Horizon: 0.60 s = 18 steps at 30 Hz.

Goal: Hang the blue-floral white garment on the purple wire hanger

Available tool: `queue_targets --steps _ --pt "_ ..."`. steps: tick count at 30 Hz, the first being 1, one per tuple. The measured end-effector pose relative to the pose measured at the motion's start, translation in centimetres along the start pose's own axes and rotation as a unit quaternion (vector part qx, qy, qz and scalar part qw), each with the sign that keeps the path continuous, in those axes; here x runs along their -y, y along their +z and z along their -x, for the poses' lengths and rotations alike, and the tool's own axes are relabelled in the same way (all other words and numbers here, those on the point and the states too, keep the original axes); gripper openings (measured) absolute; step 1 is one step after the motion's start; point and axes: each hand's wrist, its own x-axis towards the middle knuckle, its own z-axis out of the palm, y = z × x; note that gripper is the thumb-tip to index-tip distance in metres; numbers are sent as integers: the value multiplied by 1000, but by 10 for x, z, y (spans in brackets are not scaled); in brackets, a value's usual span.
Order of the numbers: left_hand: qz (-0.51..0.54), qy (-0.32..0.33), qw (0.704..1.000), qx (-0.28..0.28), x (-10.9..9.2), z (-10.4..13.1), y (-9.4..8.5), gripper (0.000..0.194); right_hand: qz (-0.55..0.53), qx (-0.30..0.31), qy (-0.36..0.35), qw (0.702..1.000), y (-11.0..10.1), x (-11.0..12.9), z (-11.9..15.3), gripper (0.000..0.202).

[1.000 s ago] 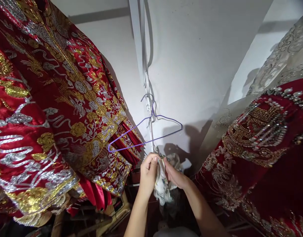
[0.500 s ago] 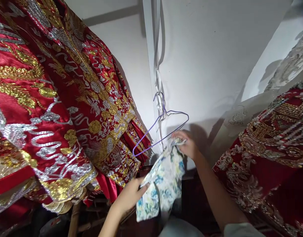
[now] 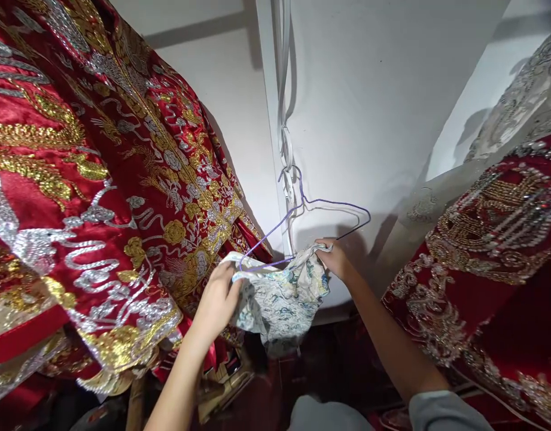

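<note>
A pair of shorts (image 3: 279,302), white with a blue and green floral print, hangs between my hands. My left hand (image 3: 219,299) is closed on one side of its waistband, thumb in front. At the other side my right hand (image 3: 335,260) pinches the bunched waistband. A purple wire hanger (image 3: 275,230) hangs just above the shorts. Its left corner sits inside the spread waistband near my left fingers. The hanger's right corner sticks out past my right hand, and part of its lower bar is hidden behind the cloth.
The hanger's hook is on a white strap (image 3: 284,143) against the pale wall (image 3: 338,108). On the left hangs a red jacket (image 3: 167,173) with gold and silver embroidery. A beaded red garment (image 3: 477,287) hangs on the right, below sheer white embroidered fabric (image 3: 521,114).
My left hand has risen to the left and now holds the waistband, spreading the shorts sideways. The waistband has come up around the hanger's left corner. The hanger has tilted and shifted slightly.
</note>
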Motion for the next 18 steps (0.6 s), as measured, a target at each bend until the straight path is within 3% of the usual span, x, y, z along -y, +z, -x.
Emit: queue_targets --steps 6,8,10,13,16,18 --pt "56 100 991 -63 -51 -37 3 19 15 5 2 1000 2 9 17 17" --pt "58 101 987 -106 -64 -48 8 13 -13 26 -1 1000 7 11 25 14" --pt "73 97 984 -133 -67 -60 12 19 -36 29 -29 999 5 13 31 14" --pt "79 117 981 -132 -60 -72 10 28 -44 -71 -75 994 -18 16 34 38" --pt "53 128 982 -128 -50 -79 0 28 -26 -205 -53 977 -55 15 27 65" --pt "31 130 983 -123 -47 -82 -8 28 9 -192 -22 981 -78 15 21 57"
